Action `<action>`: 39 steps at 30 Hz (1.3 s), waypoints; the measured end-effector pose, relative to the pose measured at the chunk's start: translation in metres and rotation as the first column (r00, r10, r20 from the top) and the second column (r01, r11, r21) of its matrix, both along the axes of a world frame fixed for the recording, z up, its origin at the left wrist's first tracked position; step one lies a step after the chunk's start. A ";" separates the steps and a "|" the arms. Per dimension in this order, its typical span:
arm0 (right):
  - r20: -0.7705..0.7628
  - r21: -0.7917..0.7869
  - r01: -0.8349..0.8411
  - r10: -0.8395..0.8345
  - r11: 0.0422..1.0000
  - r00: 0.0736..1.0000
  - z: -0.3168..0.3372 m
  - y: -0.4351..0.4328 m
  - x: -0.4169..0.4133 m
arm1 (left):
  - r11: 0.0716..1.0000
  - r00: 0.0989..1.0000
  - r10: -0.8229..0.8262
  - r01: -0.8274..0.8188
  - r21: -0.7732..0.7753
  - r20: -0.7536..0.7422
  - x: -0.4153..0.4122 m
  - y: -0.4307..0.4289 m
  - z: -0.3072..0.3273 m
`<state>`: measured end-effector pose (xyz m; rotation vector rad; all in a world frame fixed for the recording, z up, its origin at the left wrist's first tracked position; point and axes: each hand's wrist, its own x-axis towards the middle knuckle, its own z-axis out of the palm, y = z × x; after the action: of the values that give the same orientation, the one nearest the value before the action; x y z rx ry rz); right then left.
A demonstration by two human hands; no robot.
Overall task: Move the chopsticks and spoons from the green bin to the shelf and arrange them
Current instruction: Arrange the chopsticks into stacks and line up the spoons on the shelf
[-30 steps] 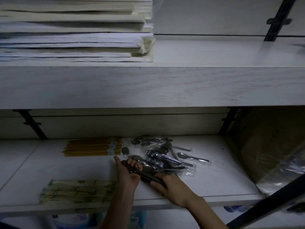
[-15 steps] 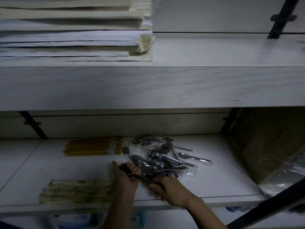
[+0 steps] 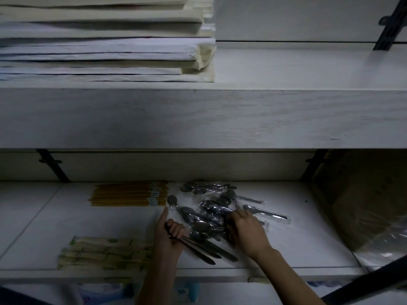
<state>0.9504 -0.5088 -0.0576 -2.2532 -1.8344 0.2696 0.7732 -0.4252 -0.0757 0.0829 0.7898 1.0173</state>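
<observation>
On the lower shelf (image 3: 297, 243) lies a heap of plastic-wrapped metal spoons (image 3: 211, 208). My left hand (image 3: 168, 236) grips a bunch of spoons (image 3: 204, 249) by one end, handles pointing to the front right. My right hand (image 3: 247, 232) reaches into the heap with fingers curled among the wrapped spoons; what it holds is hidden. A yellow chopstick bundle (image 3: 128, 193) lies at the back left of the heap. Paper-wrapped chopsticks with green print (image 3: 103, 253) lie near the front edge. The green bin is out of view.
The upper shelf (image 3: 220, 115) juts out overhead, bearing a stack of white paper packets (image 3: 105, 40). A brown box with plastic wrap (image 3: 370, 205) fills the lower shelf's right end. Black brackets (image 3: 52, 166) stand at the back wall.
My right hand has moved from the handles of the held bunch up and right into the spoon heap. My left hand keeps its grip on the bunch.
</observation>
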 end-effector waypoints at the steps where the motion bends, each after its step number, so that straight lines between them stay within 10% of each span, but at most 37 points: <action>1: 0.060 -0.082 -0.006 0.011 0.997 0.998 0.000 0.002 0.003 | 1.000 1.000 -0.006 0.006 -0.004 0.008 0.000 0.001 -0.001; 13: 0.130 -0.201 -0.064 0.091 0.978 0.987 0.008 0.015 0.013 | 1.000 1.000 0.013 -0.013 0.015 -0.003 0.003 0.002 -0.006; 27: -0.585 0.014 -0.037 0.038 0.999 0.810 0.027 0.004 -0.014 | 0.999 0.998 0.052 -0.053 -0.013 -0.047 0.014 -0.007 0.003; 39: -0.446 0.068 -0.121 0.139 0.990 0.884 0.018 0.005 -0.036 | 0.984 0.985 0.152 -0.144 -0.103 0.075 0.017 -0.013 0.007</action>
<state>0.9140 -0.5035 -0.0394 -1.8391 -1.7154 0.7089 0.7897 -0.4380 -0.0683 -0.1027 0.7771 1.1144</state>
